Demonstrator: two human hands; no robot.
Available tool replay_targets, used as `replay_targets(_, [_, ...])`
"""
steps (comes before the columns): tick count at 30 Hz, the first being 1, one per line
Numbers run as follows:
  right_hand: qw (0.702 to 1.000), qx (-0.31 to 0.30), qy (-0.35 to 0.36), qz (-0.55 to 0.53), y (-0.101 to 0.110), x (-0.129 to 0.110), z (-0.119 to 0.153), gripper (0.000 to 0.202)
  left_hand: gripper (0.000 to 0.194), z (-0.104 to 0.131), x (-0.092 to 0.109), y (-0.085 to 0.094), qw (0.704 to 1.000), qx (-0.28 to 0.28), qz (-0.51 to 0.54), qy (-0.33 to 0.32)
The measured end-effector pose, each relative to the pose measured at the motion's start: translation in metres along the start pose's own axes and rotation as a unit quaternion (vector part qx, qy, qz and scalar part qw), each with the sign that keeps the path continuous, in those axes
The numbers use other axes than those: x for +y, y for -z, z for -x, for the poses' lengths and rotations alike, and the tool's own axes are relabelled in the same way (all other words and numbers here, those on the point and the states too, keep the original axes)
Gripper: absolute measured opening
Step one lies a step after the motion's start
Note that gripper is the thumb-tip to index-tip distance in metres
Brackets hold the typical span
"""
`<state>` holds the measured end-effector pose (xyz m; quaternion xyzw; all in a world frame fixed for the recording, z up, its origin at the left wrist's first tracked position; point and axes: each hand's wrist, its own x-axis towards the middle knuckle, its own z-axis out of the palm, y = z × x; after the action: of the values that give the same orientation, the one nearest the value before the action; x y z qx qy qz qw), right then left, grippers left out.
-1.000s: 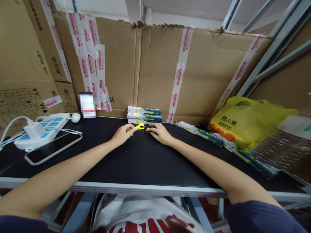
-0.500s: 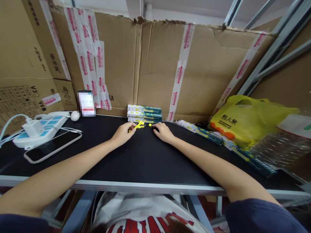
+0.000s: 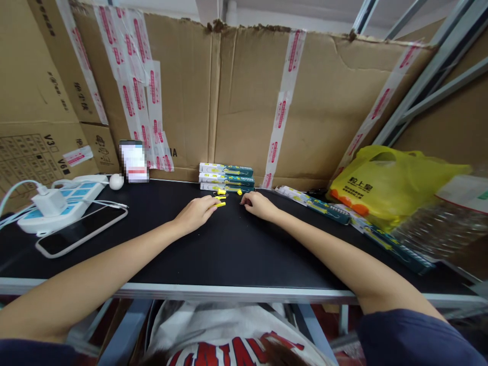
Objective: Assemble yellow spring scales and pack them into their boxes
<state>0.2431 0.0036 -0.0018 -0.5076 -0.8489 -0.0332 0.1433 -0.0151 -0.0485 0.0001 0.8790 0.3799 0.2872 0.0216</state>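
My left hand is closed around one end of a yellow stick-like piece, low over the black table. Beyond its fingers lie small yellow parts in front of the stacked boxes. My right hand rests at the table with fingers pinched; a tiny dark thing shows at its fingertips, too small to name. A small yellow piece lies just beyond the right fingertips, apart from them.
At left are a power strip, a phone, a white ball and a propped screen. Long boxes and a yellow bag stand at right. Cardboard walls the back.
The yellow piece in my left hand has tipped lower, towards the table. My right hand has drawn slightly to the right, away from the small yellow piece, and its fingers are pinched.
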Motion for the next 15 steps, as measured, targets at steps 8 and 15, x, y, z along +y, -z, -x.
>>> replay_targets(8, [0.993,-0.105,-0.003,0.058,0.036,-0.004,0.007,0.011,0.033,0.002,0.011,-0.001,0.999,-0.031,-0.032,-0.02])
replay_targets(15, [0.989,-0.131,-0.01,0.068,0.049,-0.012,0.012,0.011,0.034,0.002,0.014,0.002,0.999,-0.023,-0.042,0.001])
